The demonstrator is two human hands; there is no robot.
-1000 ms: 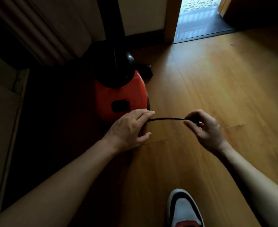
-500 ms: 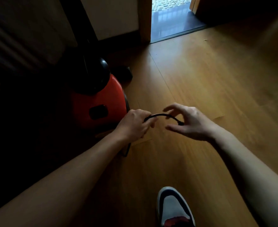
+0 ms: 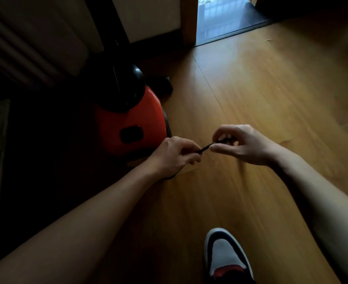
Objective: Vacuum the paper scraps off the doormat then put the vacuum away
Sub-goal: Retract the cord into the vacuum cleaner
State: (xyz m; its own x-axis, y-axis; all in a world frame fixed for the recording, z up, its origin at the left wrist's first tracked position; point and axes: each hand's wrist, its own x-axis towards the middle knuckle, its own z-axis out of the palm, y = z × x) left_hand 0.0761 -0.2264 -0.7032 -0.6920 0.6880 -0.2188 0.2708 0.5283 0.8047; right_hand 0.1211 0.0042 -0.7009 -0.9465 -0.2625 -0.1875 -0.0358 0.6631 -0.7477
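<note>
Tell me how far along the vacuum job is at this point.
Likely late. The red vacuum stands by the wall; no doormat or scraps are in view, so the cleaning can't be confirmed. In hand: left hand and right hand both pinch the black cord beside it. Left: stowing that cord, which trails below the left hand toward the floor.

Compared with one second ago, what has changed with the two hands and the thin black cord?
The right hand moved leftward toward the left hand, so the straight stretch of thin black cord between them became short. Its fingers loosened midway and now pinch the cord again. The left hand kept its pinch. The red and black vacuum cleaner stayed put on the wooden floor.
</note>
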